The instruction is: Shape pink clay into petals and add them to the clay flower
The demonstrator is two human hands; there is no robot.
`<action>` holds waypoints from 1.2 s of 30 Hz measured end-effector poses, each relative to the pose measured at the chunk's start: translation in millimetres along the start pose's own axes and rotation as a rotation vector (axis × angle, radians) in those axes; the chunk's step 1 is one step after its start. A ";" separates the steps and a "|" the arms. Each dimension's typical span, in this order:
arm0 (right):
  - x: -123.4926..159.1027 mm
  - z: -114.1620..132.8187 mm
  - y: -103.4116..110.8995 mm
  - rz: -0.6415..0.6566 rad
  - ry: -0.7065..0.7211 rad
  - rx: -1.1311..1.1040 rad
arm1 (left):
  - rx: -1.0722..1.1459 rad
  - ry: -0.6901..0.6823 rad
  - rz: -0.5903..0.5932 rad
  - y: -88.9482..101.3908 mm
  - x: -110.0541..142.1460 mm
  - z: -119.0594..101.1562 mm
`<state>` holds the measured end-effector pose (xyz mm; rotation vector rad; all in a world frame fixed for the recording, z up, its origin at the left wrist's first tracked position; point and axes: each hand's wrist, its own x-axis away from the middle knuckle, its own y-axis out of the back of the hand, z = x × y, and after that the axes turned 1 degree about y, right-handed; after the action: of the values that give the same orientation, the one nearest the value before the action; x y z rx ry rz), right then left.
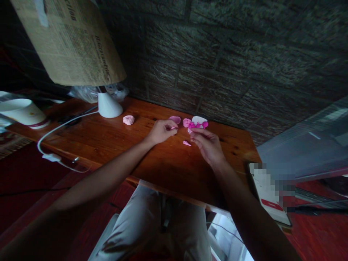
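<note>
My left hand (162, 131) is over the wooden table, thumb and forefinger pinched on a small pink piece (174, 127) that looks like modelling clay. Across a short gap, my right hand (208, 144) is also closed in a pinch. Something pale pink shows at its fingertips, too small to tell apart from what lies behind. Just beyond the hands lie a flat pink disc (175, 119), a round pink lump (186, 122), a white flat piece (199, 119) and bright magenta bits (205, 124). A small pink scrap (187, 143) rests between my hands.
A pale pink lump (128, 120) sits to the left, near a white lamp base (108, 106) with a paper shade (81, 43). The lamp's cord (51, 127) hangs over the front edge. A paper cup (25, 113) stands far left. Behind the table rises a dark brick wall (231, 65).
</note>
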<state>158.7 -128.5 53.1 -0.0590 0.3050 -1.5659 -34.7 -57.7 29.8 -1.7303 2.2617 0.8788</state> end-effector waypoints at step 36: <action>-5.9 -0.2 15.9 -0.028 -0.164 -0.123 | -0.931 0.187 -0.082 61.9 -4.4 21.0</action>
<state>174.2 -122.5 50.2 -0.2872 0.2721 -1.5585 -95.0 -33.1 36.4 -2.2735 1.9669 2.0428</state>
